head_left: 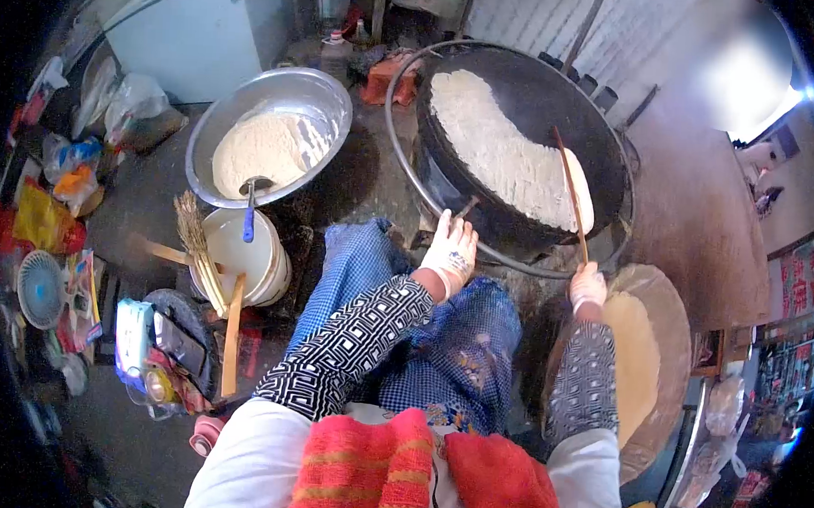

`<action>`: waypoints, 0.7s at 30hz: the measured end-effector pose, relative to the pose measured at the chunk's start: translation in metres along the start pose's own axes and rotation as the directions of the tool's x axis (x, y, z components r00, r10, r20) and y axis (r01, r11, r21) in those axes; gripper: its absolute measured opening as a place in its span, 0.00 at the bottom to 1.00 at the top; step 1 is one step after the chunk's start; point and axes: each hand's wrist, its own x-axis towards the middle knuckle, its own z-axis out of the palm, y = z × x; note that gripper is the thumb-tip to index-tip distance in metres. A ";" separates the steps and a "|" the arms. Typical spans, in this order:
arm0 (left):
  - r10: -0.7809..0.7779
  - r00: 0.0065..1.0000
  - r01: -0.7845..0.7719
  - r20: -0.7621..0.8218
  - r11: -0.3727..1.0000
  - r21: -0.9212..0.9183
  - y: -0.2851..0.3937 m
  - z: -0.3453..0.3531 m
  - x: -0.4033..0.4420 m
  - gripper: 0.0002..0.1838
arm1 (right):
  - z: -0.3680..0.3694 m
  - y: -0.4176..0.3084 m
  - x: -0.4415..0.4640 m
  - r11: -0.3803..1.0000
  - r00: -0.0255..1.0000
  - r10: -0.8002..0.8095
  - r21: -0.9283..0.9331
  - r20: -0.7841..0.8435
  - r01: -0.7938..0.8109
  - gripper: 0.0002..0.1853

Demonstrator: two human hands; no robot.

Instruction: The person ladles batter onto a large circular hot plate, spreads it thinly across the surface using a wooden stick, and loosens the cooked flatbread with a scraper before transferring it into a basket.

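Note:
My right hand (589, 287), in a pale glove, is closed around the lower end of a long, thin wooden spatula (573, 193). The spatula lies across the right part of a pale sheet of batter (511, 159) on a round black griddle (533, 73). A metal ring (402, 167) runs around the griddle. At its near side my left hand (452, 253), gloved too, has its fingers bent over the ring, beside a short metal peg (468, 206). Beside my right forearm a thin tan flatbread (631, 359) lies on a round board (671, 334).
Left of the griddle stands a metal basin (339, 115) of batter with a blue-handled ladle (249, 220). Below it is a white bucket (275, 262) with a straw brush (194, 236) and wooden sticks. Bags and packets crowd the far left. A red brick (378, 80) sits by the ring.

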 end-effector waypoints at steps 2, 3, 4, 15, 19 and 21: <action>-0.002 1.000 0.002 -0.013 1.000 0.013 -0.005 0.009 0.001 0.25 | -0.021 -0.015 0.004 1.000 1.000 -0.001 -0.027 -0.004 0.001 0.16; -0.016 1.000 0.016 0.002 1.000 -0.012 -0.008 0.007 0.002 0.25 | -0.011 -0.012 0.004 0.997 0.997 -0.065 -0.031 -0.033 0.064 0.15; -0.036 0.999 0.037 0.019 0.999 -0.041 -0.009 0.007 0.003 0.25 | -0.025 -0.027 -0.008 0.996 0.998 -0.065 -0.061 -0.019 0.064 0.13; -0.138 0.990 0.138 -0.002 0.989 -0.050 -0.038 0.012 0.003 0.24 | 0.006 -0.020 -0.015 0.969 0.976 -0.190 -0.141 0.103 0.203 0.18; -0.173 0.985 0.172 -0.005 0.984 -0.038 -0.049 0.025 0.005 0.25 | 0.002 0.010 0.012 0.994 0.997 -0.065 -0.086 -0.047 0.061 0.18; -0.179 0.984 0.179 0.001 0.983 -0.036 -0.060 0.022 0.004 0.25 | -0.001 0.001 0.019 0.995 0.995 -0.088 -0.043 -0.048 0.086 0.18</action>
